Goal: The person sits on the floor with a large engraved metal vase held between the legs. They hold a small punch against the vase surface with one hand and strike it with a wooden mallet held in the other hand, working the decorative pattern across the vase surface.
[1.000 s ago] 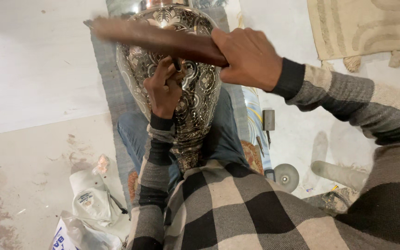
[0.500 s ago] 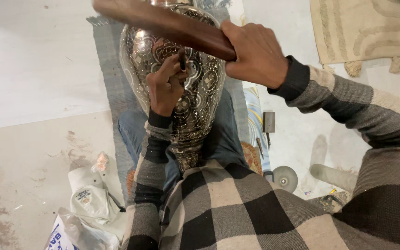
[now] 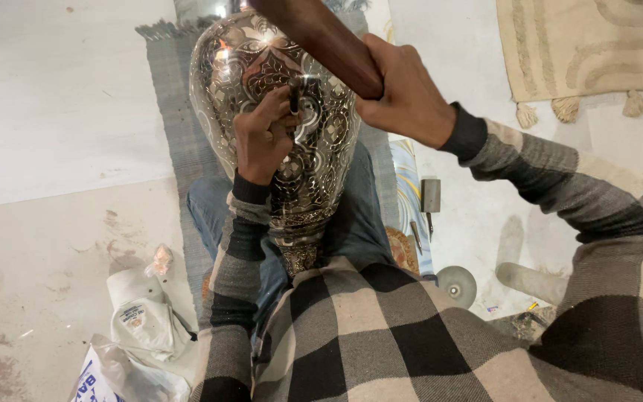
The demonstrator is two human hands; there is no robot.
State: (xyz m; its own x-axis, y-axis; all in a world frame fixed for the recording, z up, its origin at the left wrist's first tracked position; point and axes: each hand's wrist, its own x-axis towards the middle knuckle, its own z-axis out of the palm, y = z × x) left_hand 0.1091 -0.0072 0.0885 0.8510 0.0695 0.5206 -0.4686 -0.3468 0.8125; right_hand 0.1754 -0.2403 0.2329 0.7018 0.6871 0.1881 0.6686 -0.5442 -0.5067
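Across the lap, resting on the person's jeans over a grey woven mat [image 3: 169,112], lies a large silver engraved metal vase [image 3: 277,119], body toward the far side, narrow foot pointing near, against the checked sweater.

Right hand [image 3: 403,97]: grip wrapped tight around a dark wooden mallet [image 3: 321,37], which is raised above the vase and angled up to the far left.

Left hand [image 3: 262,138]: grip pinched on a small chisel [image 3: 294,97], tip appears to sit on the vase's patterned surface, roughly mid-body. Exact contact point hard to see behind the fingers.

Step in hand, as I read it: chasing the relief pattern, mallet cocked, punch set. Call it mid-stroke setup.

Next move would need: chisel held steady on the line of the motif, mallet landing square on the chisel head and not on the knuckles, vase kept from rolling on the thighs.

Surroundings, floor level:
- cream fringed rug [image 3: 589,45], far right
- crumpled white plastic bags [image 3: 139,320], near left
- pale cylinder [image 3: 533,281], near right, lying on its side
- round grey disc [image 3: 455,284], just beside the right knee
- small hammer-like tool [image 3: 430,197], right of the thigh, on the white floor
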